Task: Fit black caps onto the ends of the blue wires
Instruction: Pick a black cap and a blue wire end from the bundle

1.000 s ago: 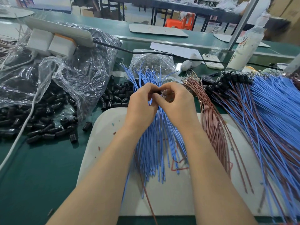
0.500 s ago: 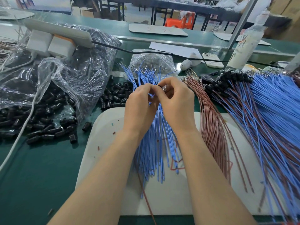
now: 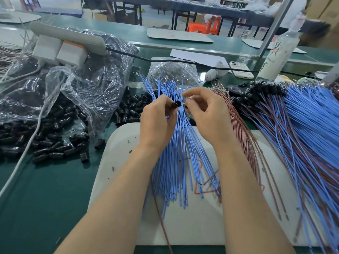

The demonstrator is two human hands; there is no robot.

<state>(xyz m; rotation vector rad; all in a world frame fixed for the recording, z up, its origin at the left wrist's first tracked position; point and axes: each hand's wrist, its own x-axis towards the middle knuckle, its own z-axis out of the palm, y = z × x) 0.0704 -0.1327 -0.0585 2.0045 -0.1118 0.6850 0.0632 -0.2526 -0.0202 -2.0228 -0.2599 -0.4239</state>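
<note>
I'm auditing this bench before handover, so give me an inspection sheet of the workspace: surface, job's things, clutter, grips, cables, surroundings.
Surface: green bench top with a white mat under the forearms.
Job's things: blue wires fanned on the mat; black caps piled left, by a clear bag; capped wires heaped right; brown wires between.
Clutter: phone, white bottle, paper sheet at the back.
Grips: left hand pinches a held cap; right hand has curled fingers beside it, contents unclear.
Cables: black cord from the power strip; white cable across the caps.
Surroundings: other benches, orange stool.
</note>
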